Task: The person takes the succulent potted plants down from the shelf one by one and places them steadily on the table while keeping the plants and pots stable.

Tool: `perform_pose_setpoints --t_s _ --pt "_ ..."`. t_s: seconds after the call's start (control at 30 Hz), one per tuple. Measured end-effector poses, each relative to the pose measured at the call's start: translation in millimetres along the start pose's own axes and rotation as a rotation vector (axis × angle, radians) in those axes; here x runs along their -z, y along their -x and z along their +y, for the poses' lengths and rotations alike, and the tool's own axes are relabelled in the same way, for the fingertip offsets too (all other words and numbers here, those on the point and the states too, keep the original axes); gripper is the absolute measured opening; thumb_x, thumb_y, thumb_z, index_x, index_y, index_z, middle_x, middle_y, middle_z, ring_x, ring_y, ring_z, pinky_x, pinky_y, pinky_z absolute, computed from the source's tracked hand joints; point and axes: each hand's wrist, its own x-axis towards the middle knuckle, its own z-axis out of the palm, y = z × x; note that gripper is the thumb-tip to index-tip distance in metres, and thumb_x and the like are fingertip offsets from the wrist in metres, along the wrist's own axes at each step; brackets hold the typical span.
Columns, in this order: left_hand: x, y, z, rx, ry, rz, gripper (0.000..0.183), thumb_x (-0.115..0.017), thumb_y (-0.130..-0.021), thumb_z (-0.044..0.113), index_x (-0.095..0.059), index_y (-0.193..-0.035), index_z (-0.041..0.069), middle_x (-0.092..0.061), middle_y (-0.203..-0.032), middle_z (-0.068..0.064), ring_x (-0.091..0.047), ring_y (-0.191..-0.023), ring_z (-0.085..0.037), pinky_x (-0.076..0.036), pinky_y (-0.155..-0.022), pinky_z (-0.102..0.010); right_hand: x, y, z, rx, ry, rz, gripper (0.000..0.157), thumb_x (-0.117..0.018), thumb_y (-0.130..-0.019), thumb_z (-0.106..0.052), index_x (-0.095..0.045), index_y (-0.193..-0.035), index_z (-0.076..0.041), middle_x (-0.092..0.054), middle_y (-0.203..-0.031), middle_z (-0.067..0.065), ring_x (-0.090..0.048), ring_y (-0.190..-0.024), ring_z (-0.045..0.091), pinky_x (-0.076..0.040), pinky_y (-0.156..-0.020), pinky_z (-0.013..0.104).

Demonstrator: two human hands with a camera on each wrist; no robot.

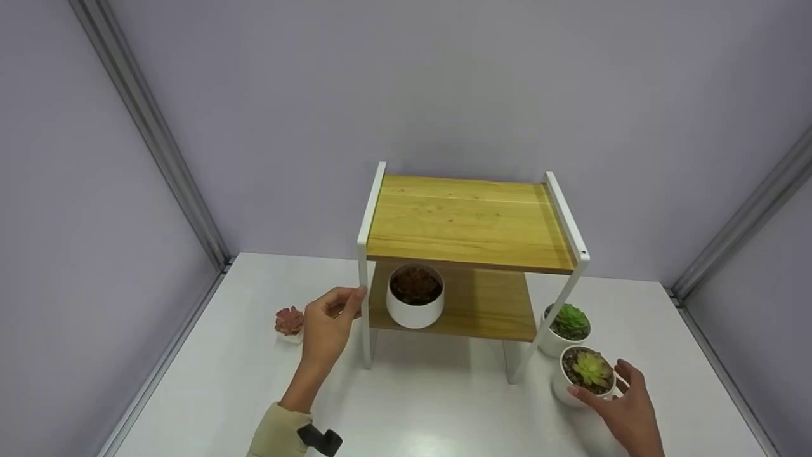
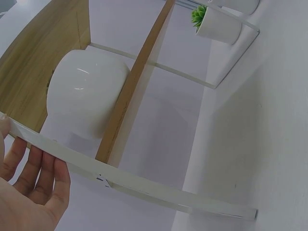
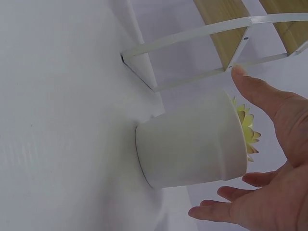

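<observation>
A two-tier wooden shelf (image 1: 472,219) with a white metal frame stands in the middle of the white table. My left hand (image 1: 327,330) pinches the front left upright (image 2: 72,156) of that frame, thumb on one side and fingers on the other. On the lower board sits a round white pot (image 1: 415,312) with a dark reddish-brown plant. Right of the shelf, a white pot (image 3: 187,144) with a yellow-green succulent (image 1: 591,368) stands upright on the table. My right hand (image 1: 625,406) is spread around its rim, thumb and fingers on opposite sides, with a gap showing in the right wrist view.
Just behind that pot is another white pot (image 1: 555,343) with a green succulent (image 1: 571,320), close to the shelf's right leg. A small pink succulent (image 1: 290,321) in a white pot stands left of my left hand. Pale walls (image 1: 469,82) enclose the table (image 1: 209,381).
</observation>
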Motion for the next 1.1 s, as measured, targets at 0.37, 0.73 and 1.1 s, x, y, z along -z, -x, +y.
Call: perform_pose_setpoints --t_s 0.37,0.73,1.1 --pt "-0.4 -0.1 -0.5 0.004 -0.001 0.017 0.026 -0.072 -0.088 0.042 -0.075 -0.090 0.017 -0.074 -0.089 -0.003 -0.071 -0.084 -0.017 -0.060 -0.077 -0.027 5.4 18.4 -15.3 0.010 -0.045 0.075 0.130 -0.083 -0.070 -0.057 -0.001 -0.158 -0.007 0.005 -0.161 0.031 -0.023 -0.143 0.054 -0.037 -0.110 0.060" --pt "-0.2 0.6 -0.1 0.008 -0.017 0.017 0.029 -0.071 -0.087 0.047 -0.075 -0.090 0.019 -0.074 -0.091 -0.001 -0.072 -0.086 -0.016 -0.060 -0.078 -0.026 10.7 26.3 -25.3 0.041 -0.043 0.088 0.128 -0.085 -0.070 -0.052 -0.003 -0.158 -0.007 -0.004 -0.162 0.029 -0.025 -0.144 0.050 -0.033 -0.115 0.056" --pt "1.2 6.3 6.3 0.054 -0.064 0.002 0.029 -0.068 -0.090 0.046 -0.074 -0.098 0.019 -0.073 -0.096 -0.001 -0.070 -0.091 -0.017 -0.058 -0.084 -0.026 7.8 37.3 -37.2 0.145 -0.070 0.179 0.105 -0.084 -0.074 -0.048 -0.028 -0.152 -0.005 -0.038 -0.153 0.022 -0.032 -0.145 0.039 -0.028 -0.121 0.047"
